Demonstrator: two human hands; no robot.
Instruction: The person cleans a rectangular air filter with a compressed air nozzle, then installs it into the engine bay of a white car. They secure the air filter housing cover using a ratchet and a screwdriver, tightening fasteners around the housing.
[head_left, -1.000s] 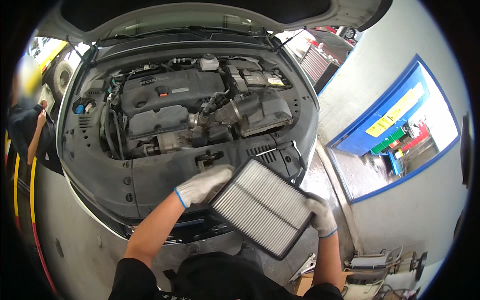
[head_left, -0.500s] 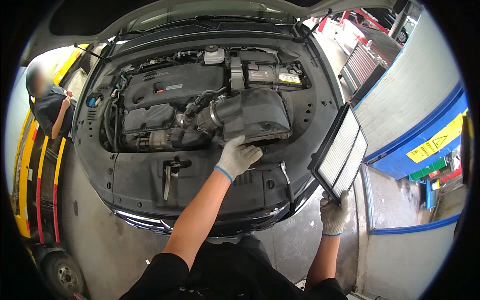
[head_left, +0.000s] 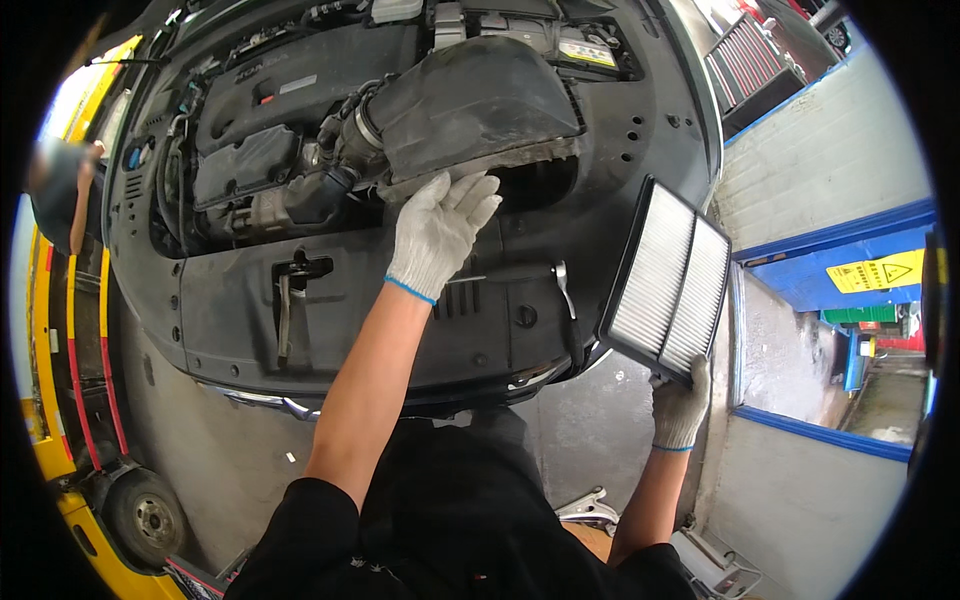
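My left hand point(head_left: 438, 238), in a white knit glove with a blue cuff, is at the front edge of a black air filter housing cover point(head_left: 475, 95). Its fingers are stretched out and apart, the tips at the cover's lower rim; whether they touch it I cannot tell. A dark gap shows below that rim, to the right of the hand. On the right, my gloved right hand point(head_left: 680, 405) grips the lower end of a pleated air filter point(head_left: 668, 275), white with a black frame, held tilted beside the car's front corner.
A ratchet wrench point(head_left: 566, 290) lies on the black front panel point(head_left: 400, 335). The engine cover point(head_left: 310, 80) and battery point(head_left: 510, 35) sit behind. Another person point(head_left: 62, 195) stands at far left near yellow equipment. A blue-edged wall panel point(head_left: 830, 165) stands right, with a tool cabinet point(head_left: 745, 65) beyond.
The view has tipped down and moved closer. The gap under the cover's front rim looks wider. My left hand's fingers have spread, and the filter's pleated face is turned more toward me.
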